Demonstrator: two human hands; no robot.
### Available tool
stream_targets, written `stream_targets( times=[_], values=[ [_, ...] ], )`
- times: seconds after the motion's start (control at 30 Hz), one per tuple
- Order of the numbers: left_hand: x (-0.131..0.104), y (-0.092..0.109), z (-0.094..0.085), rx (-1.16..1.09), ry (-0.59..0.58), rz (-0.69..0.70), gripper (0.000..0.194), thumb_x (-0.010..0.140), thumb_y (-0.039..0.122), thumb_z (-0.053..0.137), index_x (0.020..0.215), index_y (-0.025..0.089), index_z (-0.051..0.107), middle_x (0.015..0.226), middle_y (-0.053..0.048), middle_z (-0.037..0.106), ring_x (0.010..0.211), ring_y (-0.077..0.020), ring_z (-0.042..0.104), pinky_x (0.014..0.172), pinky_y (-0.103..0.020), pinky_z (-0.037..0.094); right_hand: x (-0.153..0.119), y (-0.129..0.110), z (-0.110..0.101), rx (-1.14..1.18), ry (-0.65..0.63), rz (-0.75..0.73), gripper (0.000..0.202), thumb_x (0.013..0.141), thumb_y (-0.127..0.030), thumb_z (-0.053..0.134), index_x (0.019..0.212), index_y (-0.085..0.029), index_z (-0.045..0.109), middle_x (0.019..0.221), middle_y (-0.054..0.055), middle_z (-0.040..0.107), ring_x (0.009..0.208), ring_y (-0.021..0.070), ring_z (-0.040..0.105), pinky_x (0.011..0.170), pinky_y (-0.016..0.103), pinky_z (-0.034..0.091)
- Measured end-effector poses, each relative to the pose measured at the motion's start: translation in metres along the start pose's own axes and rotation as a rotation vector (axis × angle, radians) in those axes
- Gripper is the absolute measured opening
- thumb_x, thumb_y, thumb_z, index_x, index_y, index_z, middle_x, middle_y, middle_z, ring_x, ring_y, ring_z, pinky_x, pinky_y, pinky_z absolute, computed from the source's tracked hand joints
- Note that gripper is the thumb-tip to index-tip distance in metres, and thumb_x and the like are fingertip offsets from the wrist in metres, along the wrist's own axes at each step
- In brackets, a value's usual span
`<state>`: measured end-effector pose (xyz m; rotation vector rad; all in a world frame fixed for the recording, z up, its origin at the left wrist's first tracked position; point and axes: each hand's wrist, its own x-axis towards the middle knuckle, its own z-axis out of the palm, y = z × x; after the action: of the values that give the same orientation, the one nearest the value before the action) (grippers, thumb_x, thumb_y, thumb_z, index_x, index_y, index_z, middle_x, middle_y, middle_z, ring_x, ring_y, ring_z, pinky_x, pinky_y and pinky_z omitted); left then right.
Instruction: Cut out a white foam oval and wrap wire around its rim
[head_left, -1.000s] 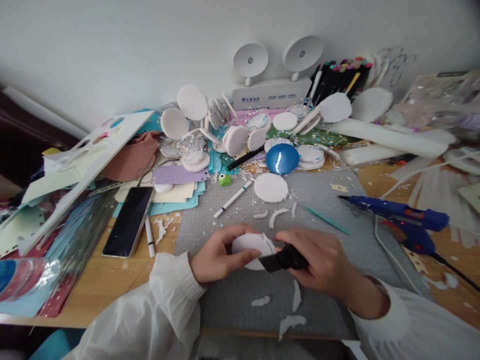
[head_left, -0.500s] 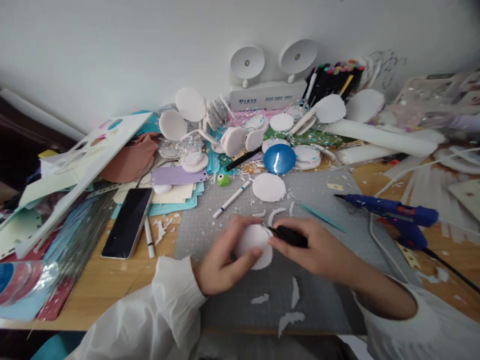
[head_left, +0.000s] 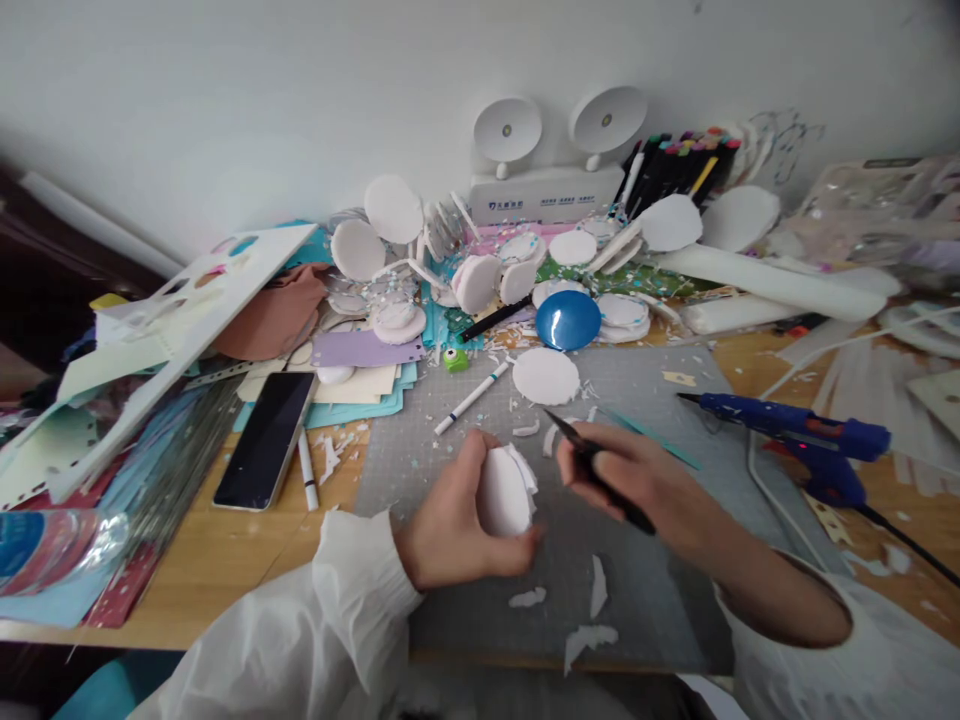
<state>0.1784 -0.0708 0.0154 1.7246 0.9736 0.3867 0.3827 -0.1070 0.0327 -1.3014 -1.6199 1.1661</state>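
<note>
My left hand point(head_left: 465, 520) grips a white foam disc point(head_left: 504, 492) by its edges, tilted up off the mat, with a ragged rim on its right side. In my right hand point(head_left: 626, 465) is a black craft knife point(head_left: 592, 465), its dark blade pointing up and left, apart from the disc. Both hands are over a grey cutting mat point(head_left: 465, 620). A second white disc point(head_left: 546, 376) lies flat beyond them. Curved white offcuts point(head_left: 598, 587) lie on the mat near my hands.
A blue glue gun point(head_left: 795, 420) with its cable lies at right. On the left are a phone point(head_left: 266, 440) and a bottle point(head_left: 60, 550). White discs, a blue dome point(head_left: 568, 320) and a twin-headed lamp point(head_left: 551, 190) line the back. A white marker point(head_left: 472, 397) rests on the mat.
The knife has come away from the disc's edge, and its blade now points up and left. My left hand has tilted the disc up from the mat.
</note>
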Motion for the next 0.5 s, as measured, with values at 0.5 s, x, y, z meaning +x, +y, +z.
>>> stream_targets(
  times=[0.5],
  values=[
    [0.002,-0.003,0.005,-0.199,-0.01,0.021,0.05,0.056,0.019,0.069,0.095,0.021,0.037,0.07,0.008,0.044,0.059,-0.0084,0.039,0.05,-0.02,0.031,-0.013,0.021,0.024,-0.627,0.18,-0.426,0.032,0.089,-0.046,0.052,0.073,-0.019,0.055,0.059,0.0,0.055,0.053,0.0134,0.051,0.052,0.026,0.035]
  ],
)
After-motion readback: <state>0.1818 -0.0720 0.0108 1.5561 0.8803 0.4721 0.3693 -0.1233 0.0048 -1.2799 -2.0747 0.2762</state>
